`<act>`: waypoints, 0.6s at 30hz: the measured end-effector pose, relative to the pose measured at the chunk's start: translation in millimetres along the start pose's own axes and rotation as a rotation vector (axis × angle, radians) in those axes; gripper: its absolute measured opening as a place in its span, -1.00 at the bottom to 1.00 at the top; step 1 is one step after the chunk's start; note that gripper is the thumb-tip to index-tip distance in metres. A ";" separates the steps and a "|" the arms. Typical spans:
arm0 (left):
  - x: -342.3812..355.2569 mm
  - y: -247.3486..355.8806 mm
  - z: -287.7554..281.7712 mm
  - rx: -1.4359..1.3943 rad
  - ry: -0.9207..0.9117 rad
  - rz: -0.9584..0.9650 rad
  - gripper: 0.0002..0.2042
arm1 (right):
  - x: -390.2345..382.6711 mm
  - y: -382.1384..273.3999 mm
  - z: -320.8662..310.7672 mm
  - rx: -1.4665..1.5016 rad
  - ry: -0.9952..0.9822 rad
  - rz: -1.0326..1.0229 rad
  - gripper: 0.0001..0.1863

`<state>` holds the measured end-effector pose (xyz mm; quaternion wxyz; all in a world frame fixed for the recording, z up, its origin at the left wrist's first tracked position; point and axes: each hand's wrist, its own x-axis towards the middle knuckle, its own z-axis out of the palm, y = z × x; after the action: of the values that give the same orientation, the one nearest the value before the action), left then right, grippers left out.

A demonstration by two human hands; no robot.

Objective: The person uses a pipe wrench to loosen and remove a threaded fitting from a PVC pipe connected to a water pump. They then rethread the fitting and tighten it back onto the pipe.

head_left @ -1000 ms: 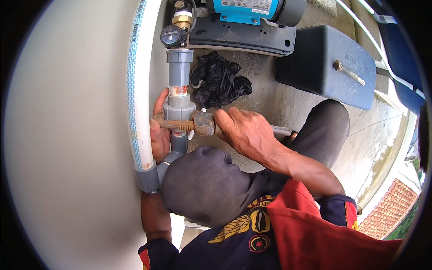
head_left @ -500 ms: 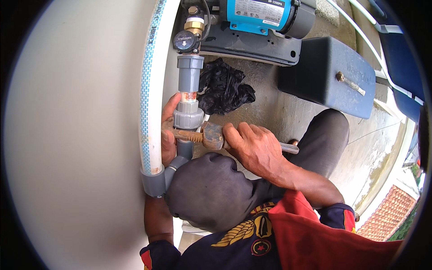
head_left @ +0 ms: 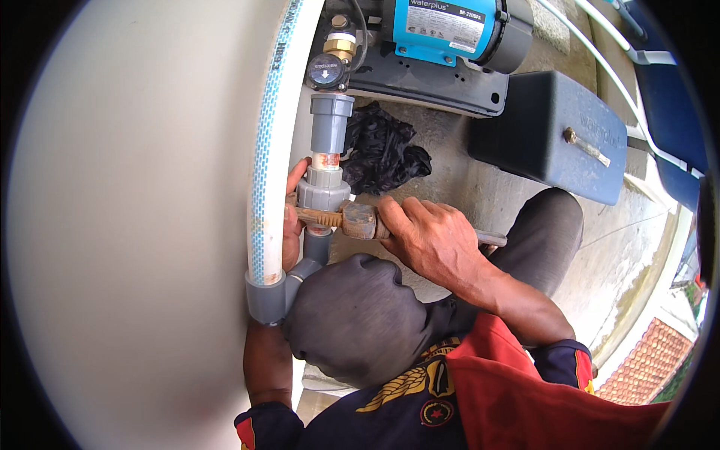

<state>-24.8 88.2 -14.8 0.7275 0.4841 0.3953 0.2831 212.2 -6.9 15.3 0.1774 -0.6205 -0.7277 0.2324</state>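
Observation:
A rusty pipe wrench (head_left: 358,222) lies across the pipe, its toothed jaw just below a light grey union fitting (head_left: 324,193). My right hand (head_left: 435,238) is wrapped round the wrench's handle, whose end sticks out beyond my fist. Partly hidden behind the pipe, my left hand (head_left: 292,238) closes about the wrench's jaw end, with one finger pointing up beside the fitting. Above the union, a short length with reddish marks (head_left: 327,160) leads into a darker grey socket (head_left: 330,124). Below, a grey elbow (head_left: 304,271) joins the upright white pipe.
A white hose with blue pattern (head_left: 268,157) runs beside the wall (head_left: 142,210). Ahead stand a blue pump (head_left: 441,30) on a dark base and a round black gauge-like part (head_left: 326,71). Black cloth or plastic (head_left: 382,150) and a dark cover box (head_left: 555,135) lie on the floor. My knees are close.
The whole view has shifted slightly, so the pipe and pump sit a little farther right. Both hands keep their places on the wrench, which has barely moved against the pipe.

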 end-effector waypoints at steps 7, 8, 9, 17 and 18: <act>0.3 -9.5 5.8 -0.005 0.110 -0.032 0.02 | 3.5 0.9 -5.0 0.025 -0.068 0.034 -0.48; 0.8 -12.6 6.2 -0.017 0.176 -0.045 0.01 | 3.5 0.7 -5.6 0.021 -0.066 0.037 -0.46; 7.8 -19.3 8.0 -0.049 0.311 -0.091 0.01 | 3.4 0.4 -5.8 0.022 -0.059 0.035 -0.45; 3.5 -23.6 -1.5 -0.153 0.346 -0.124 -0.03 | 0.7 4.2 -0.8 0.044 -0.051 0.002 -0.47; 0.8 -20.3 -1.5 -0.070 0.234 -0.063 -0.02 | 0.5 3.8 -1.1 0.029 -0.079 0.006 -0.48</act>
<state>-25.0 82.0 -34.3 0.7014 0.4092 0.4826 0.3283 215.8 -5.8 14.1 0.1567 -0.6102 -0.7289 0.2678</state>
